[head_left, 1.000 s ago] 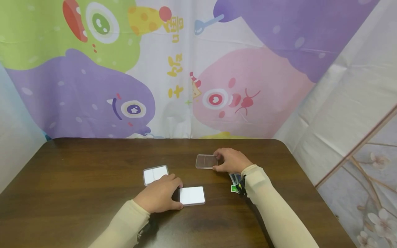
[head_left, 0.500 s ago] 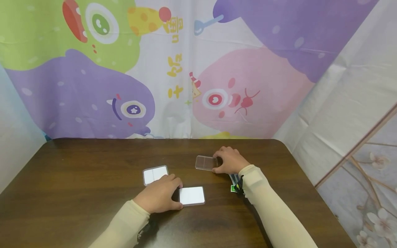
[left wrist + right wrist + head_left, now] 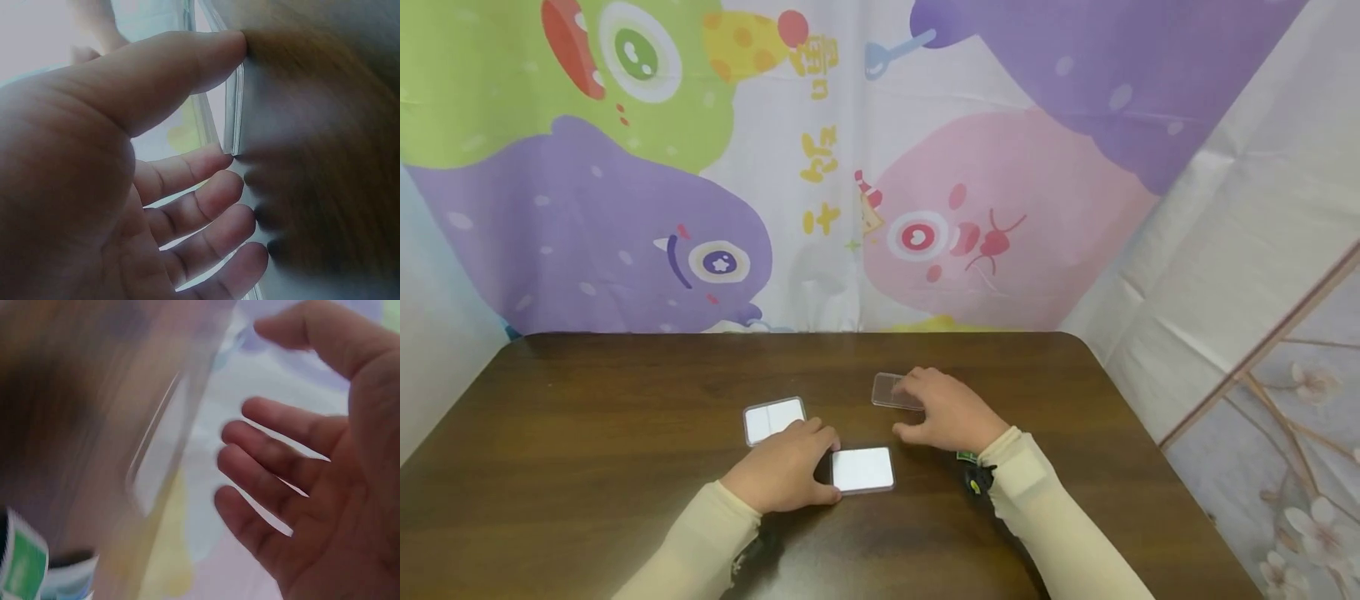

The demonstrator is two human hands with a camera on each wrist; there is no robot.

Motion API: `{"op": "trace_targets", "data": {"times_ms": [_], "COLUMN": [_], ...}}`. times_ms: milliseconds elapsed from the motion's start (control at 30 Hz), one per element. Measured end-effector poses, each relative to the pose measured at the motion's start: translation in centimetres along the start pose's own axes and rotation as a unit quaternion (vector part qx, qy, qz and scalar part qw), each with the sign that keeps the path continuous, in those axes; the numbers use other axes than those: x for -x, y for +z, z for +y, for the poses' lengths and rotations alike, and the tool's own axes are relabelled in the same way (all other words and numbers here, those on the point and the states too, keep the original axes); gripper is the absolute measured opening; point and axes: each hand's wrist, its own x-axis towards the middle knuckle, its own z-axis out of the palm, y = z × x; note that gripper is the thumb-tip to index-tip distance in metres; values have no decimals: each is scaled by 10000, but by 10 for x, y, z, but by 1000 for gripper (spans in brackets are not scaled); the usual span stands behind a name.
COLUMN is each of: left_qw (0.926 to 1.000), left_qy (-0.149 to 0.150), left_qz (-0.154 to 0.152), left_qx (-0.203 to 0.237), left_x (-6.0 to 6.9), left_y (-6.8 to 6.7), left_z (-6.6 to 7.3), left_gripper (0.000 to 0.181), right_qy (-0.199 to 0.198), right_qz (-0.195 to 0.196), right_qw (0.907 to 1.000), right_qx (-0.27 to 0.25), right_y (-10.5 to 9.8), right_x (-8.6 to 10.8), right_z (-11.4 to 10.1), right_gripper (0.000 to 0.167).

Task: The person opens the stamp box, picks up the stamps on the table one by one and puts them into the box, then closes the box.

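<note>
My left hand (image 3: 781, 472) rests low on the table, thumb and forefinger gripping opposite edges of a flat, clear-rimmed rectangular case with a white face (image 3: 862, 470). In the left wrist view that case (image 3: 234, 119) shows edge-on between the thumb and forefinger. A second white-faced case (image 3: 766, 420) lies just beyond the left hand, partly covered by it. Farther back lies a clear, transparent flat case (image 3: 886, 392). Over its right end hovers my right hand (image 3: 955, 412), fingers spread and relaxed. The right wrist view shows nothing between these fingers (image 3: 262, 456).
A small green-marked card (image 3: 967, 456) lies under the right wrist, mostly hidden; the right wrist view shows the green card (image 3: 28, 562) beside another picture card (image 3: 69, 578). The brown wooden table (image 3: 625, 375) ends at a cartoon-print cloth (image 3: 820, 275) behind.
My right hand has let go of the clear case and moved slightly toward me, its fingers opening. The clear case was turned slightly. The left hand keeps its hold.
</note>
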Motion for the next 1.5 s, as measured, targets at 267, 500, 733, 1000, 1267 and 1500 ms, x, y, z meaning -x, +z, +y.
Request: {"op": "trace_targets", "data": {"times_ms": [267, 500, 733, 1000, 1267, 1500], "left_qw": [10000, 10000, 10000, 10000, 10000, 10000], "left_qy": [-16, 23, 48, 28, 22, 33], "left_qz": [6, 49, 66, 41, 20, 31], "left_qx": [-8, -41, -40, -26, -37, -38], "left_x": [0, 0, 1, 1, 0, 0], "left_y": [-1, -1, -1, 0, 0, 0], "left_z": [1, 0, 0, 0, 1, 0], "left_gripper": [50, 50, 50, 50, 50, 50], "right_qy": [-183, -389, -381, -317, -285, -276], "right_qz": [-837, -754, -708, -768, -810, -836], "right_qw": [9963, 9962, 9965, 9964, 9962, 9961], "right_qx": [14, 185, 247, 145, 110, 66], "right_y": [11, 25, 27, 26, 26, 25], "right_x": [22, 22, 23, 23, 24, 24], "right_z": [-31, -32, -32, -33, -32, -32], "right_gripper": [69, 65, 54, 50, 48, 49]}}
